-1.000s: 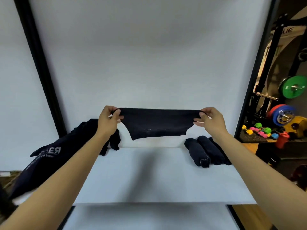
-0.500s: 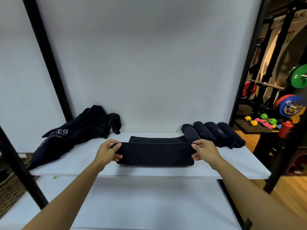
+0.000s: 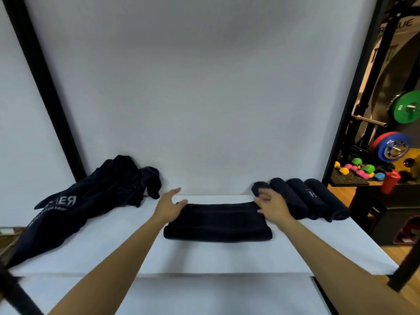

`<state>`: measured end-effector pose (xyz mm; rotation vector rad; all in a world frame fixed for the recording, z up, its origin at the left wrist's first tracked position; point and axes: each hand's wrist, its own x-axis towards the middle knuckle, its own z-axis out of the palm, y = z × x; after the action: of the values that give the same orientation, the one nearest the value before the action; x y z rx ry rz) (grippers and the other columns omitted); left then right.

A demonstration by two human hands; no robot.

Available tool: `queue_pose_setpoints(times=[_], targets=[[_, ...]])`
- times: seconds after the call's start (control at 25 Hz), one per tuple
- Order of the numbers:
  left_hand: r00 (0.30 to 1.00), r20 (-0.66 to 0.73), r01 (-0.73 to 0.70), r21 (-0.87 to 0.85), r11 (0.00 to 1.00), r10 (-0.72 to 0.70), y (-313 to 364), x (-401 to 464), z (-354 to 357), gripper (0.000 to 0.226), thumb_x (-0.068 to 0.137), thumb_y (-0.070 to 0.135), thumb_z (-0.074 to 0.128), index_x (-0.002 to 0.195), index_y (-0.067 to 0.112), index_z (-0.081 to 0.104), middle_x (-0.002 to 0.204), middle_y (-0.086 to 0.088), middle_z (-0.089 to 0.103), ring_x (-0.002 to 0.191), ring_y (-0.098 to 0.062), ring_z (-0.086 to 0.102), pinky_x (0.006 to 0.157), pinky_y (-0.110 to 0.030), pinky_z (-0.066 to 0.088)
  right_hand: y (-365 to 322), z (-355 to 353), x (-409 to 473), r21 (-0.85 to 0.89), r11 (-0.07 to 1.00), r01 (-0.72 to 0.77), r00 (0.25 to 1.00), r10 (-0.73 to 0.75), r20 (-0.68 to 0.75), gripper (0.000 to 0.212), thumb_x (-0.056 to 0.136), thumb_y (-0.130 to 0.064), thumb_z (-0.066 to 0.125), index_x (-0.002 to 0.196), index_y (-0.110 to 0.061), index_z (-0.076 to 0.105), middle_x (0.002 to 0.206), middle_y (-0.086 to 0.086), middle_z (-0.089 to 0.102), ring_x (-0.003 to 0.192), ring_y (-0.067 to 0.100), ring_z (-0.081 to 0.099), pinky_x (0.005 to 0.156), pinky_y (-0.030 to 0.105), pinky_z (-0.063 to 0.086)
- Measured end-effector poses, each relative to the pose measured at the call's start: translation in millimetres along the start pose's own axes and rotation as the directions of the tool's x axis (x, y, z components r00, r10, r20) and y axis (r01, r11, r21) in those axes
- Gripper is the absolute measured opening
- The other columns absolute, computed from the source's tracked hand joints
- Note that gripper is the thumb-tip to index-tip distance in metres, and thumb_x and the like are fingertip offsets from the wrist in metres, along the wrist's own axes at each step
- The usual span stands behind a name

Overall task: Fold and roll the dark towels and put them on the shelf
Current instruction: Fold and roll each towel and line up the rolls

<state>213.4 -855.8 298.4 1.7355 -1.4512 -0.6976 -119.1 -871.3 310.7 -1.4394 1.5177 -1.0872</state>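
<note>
Folded towel [image 3: 218, 221] lay lengthwise left-right between the hands; left hand [image 3: 169, 205] open at its left end, right hand [image 3: 271, 206] loosely spread at its right end, neither gripping.

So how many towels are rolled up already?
4. The rolled towels lie side by side at the shelf's right end: first, partly behind the right hand, second, third, fourth. More could be hidden behind them.
</note>
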Motion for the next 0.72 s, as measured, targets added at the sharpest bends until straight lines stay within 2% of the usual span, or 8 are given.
queue_pose_setpoints(times=[0.08,0.16,0.28,0.36,0.44,0.56,0.64,0.72], targets=[[0.995,0.042,-0.097,0.270,0.958,0.089,-15.1,6.3,23.6,0.051,0.092,0.040,0.064,0.140,0.028,0.051,0.147,0.003,0.046,0.136,-0.021,0.040,0.113,-0.037,0.032,17.9,22.5,-3.9,-0.300,0.951,0.078,0.995,-0.054,0.088,0.024,0.090,-0.029,0.067,0.113,-0.020,0.068,0.106,-0.008,0.067,0.103,0.013,0.063,0.091,0.029,0.052],[0.974,0.121,-0.228,0.439,0.869,0.194,-19.8,16.4,36.7,0.047,0.094,0.042,0.058,0.139,0.031,0.051,0.147,0.003,0.045,0.136,-0.021,0.038,0.112,-0.037,0.029,23.1,43.2,-9.7,-0.492,0.850,0.190,0.976,-0.109,0.190,0.022,0.090,-0.040,0.065,0.105,-0.025,0.070,0.103,-0.011,0.067,0.106,0.013,0.062,0.088,0.023,0.046],[0.932,0.296,-0.353,0.596,0.722,0.211,-26.1,34.7,44.2,0.046,0.096,0.047,0.048,0.142,0.039,0.047,0.151,0.004,0.041,0.139,-0.020,0.034,0.114,-0.039,0.021,27.4,75.3,-12.2,-0.723,0.633,0.277,0.938,-0.017,0.345,0.050,0.091,-0.056,0.053,0.133,-0.030,0.055,0.136,-0.004,0.050,0.131,0.018,0.041,0.108,0.036,0.032],[0.939,0.312,-0.323,0.651,0.686,0.146,-39.5,40.0,42.0,0.046,0.095,0.052,0.042,0.140,0.044,0.047,0.147,0.008,0.045,0.135,-0.018,0.038,0.111,-0.042,0.021,35.0,93.2,-12.3,-0.790,0.529,0.309,0.927,0.016,0.374,0.055,0.096,-0.054,0.044,0.146,-0.030,0.041,0.154,-0.002,0.032,0.142,0.019,0.025,0.115,0.042,0.019],[0.956,0.260,-0.285,0.718,0.635,0.135,-45.0,40.4,36.2,0.044,0.094,0.055,0.038,0.135,0.044,0.050,0.135,0.007,0.052,0.123,-0.020,0.046,0.104,-0.043,0.025,38.2,94.5,-4.1,-0.766,0.539,0.350,0.912,-0.009,0.410,0.052,0.100,-0.042,0.041,0.149,-0.029,0.035,0.160,-0.002,0.021,0.148,0.016,0.015,0.118,0.041,0.011],[0.962,0.228,-0.273,0.786,0.554,0.151,-37.5,35.2,28.0,0.036,0.091,0.053,0.041,0.115,0.035,0.060,0.115,0.003,0.057,0.108,-0.021,0.052,0.097,-0.042,0.030,39.6,88.4,20.4,-0.793,0.472,0.386,0.917,-0.103,0.386,0.045,0.101,-0.026,0.040,0.146,-0.030,0.041,0.159,0.001,0.024,0.147,0.018,0.019,0.119,0.039,0.010],[0.953,0.234,-0.303,0.738,0.603,0.193,-38.4,27.4,23.9,0.027,0.089,0.049,0.049,0.102,0.030,0.063,0.111,0.003,0.055,0.107,-0.020,0.051,0.095,-0.039,0.035,34.4,95.0,27.2,-0.855,0.370,0.364,0.926,-0.247,0.287,0.037,0.099,-0.025,0.046,0.136,-0.028,0.051,0.146,0.003,0.041,0.134,0.023,0.037,0.111,0.037,0.025],[0.938,0.263,-0.339,0.565,0.753,0.225,-46.1,16.5,21.5,0.023,0.088,0.042,0.056,0.108,0.033,0.065,0.118,0.006,0.051,0.111,-0.016,0.048,0.097,-0.034,0.037,35.4,107.8,16.7,-0.819,0.423,0.388,0.902,-0.358,0.242,0.025,0.098,-0.036,0.049,0.118,-0.027,0.061,0.121,-0.003,0.055,0.112,0.021,0.050,0.096,0.035,0.036]])
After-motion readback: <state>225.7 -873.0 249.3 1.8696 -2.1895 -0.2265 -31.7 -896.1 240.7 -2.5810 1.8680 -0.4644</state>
